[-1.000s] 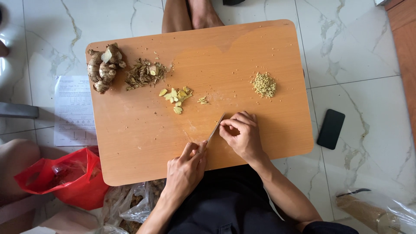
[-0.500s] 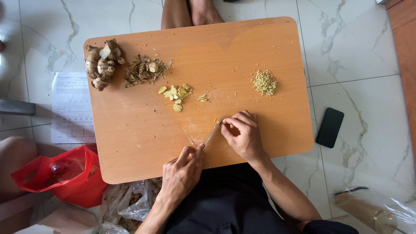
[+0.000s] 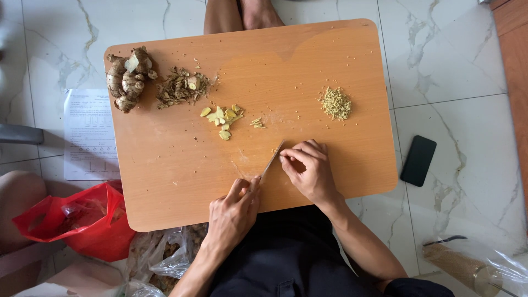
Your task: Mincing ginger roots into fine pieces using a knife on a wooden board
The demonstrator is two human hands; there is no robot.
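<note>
Left to right, the floor carries one red plastic bag (image 3: 82, 220), one printed paper sheet (image 3: 88, 135) partly under the desk edge, and one clear plastic bag (image 3: 165, 258) below the near edge of the desk. One wooden desk (image 3: 165, 181) holds four separate lots of ginger: one cluster of whole ginger root (image 3: 127, 78) at the far left corner; one heap of brown peelings (image 3: 181, 87) just beside it; one loose group of pale ginger slices (image 3: 223, 118), roughly ten pieces, near the centre, with a few thin slivers just to their right; and one small mound of minced ginger (image 3: 336, 103), well apart to the right. One knife (image 3: 270, 161) lies angled across the near centre of the desk, tip pointing away and to the right. The left hand (image 3: 234, 212) is closed around the knife handle, wrist bent inward, forearm entering from the lower edge. The right hand (image 3: 311, 170) is curled, fingertips pinched together against the blade side, pressing down on a small piece of ginger (image 3: 275, 149) that is mostly hidden; its forearm runs down to the right. Farther right, on the floor, lie one black phone (image 3: 418, 160), face down, and one cylindrical container (image 3: 467, 267) inside a clear wrapper
</note>
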